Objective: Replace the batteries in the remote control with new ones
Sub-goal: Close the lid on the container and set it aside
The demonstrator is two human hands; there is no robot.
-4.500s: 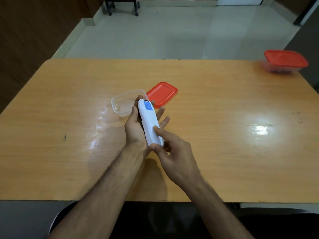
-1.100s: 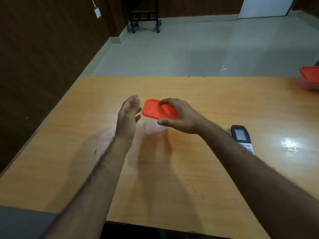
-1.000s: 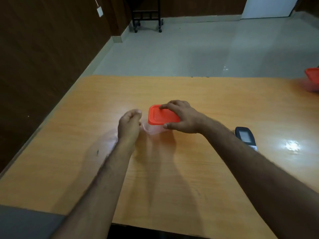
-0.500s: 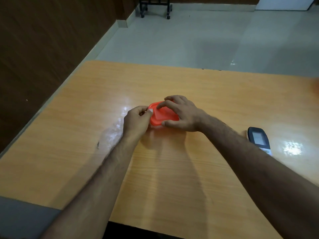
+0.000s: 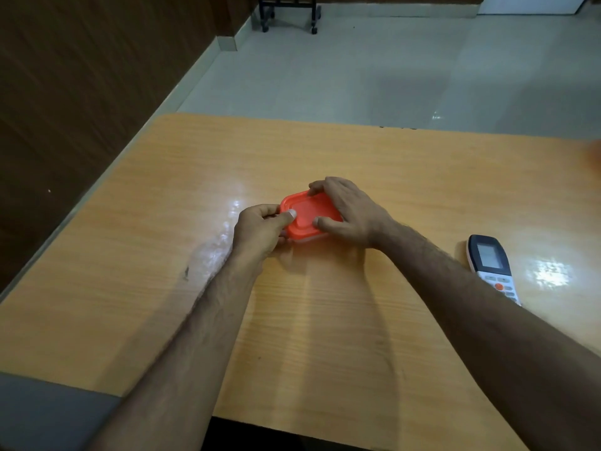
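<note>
1. Your left hand [image 5: 260, 231] is curled at the left end of the small box with the red lid [image 5: 305, 216]. Its thumb lies on top of the lid near that end, and the other fingers are tucked down the side of the box.
2. Your right hand [image 5: 349, 213] is spread flat over the right half of the lid. Its fingers bend over the far edge, and its thumb presses on the near edge.
3. So both hands are closed on the same box, one at each end, close together with only a strip of red lid showing between them.
4. The lid sits on a clear box; only a thin pale bit of it shows under the lid's near edge. You cannot see what is inside.
5. Both bare arms reach out from the near edge of the table [image 5: 357, 336], and the right arm slants in from the right side.
6. The box sits about in the middle of the table, a bit toward the left edge.
7. The remote control [image 5: 491, 266] lies flat on the table toward the right edge, screen up, well apart from both hands. Your right forearm hides its near end.
</note>
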